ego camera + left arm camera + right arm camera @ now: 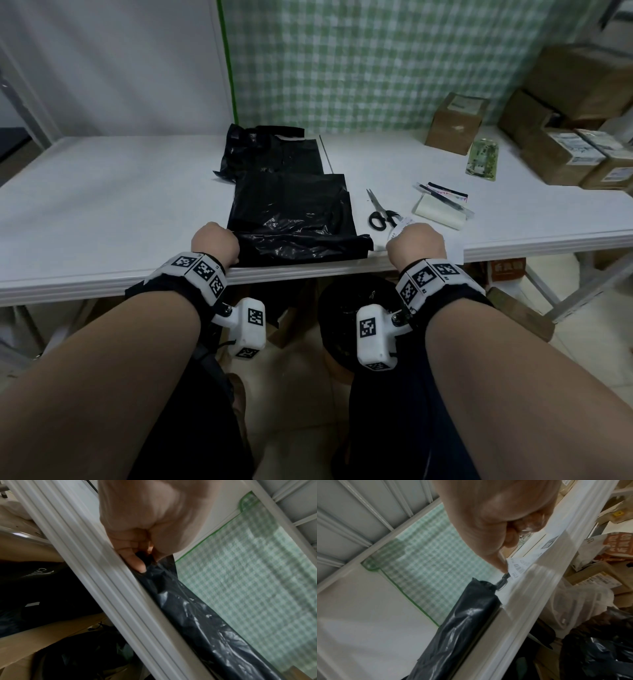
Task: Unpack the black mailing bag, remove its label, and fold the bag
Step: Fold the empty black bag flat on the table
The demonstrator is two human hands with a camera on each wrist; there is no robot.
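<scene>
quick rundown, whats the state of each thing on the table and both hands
black mailing bag: flat on table, partly folded, near edge doubled over
left hand: pinches the bag's near left corner
right hand: curled, on the white label, bag's right corner at its fingertips
scissors: closed, lying flat
brown box: closed
pen: lying on a notepad

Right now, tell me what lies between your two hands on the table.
The head view shows the near folded edge of the black mailing bag between the left hand and right hand, then bare white table.
</scene>
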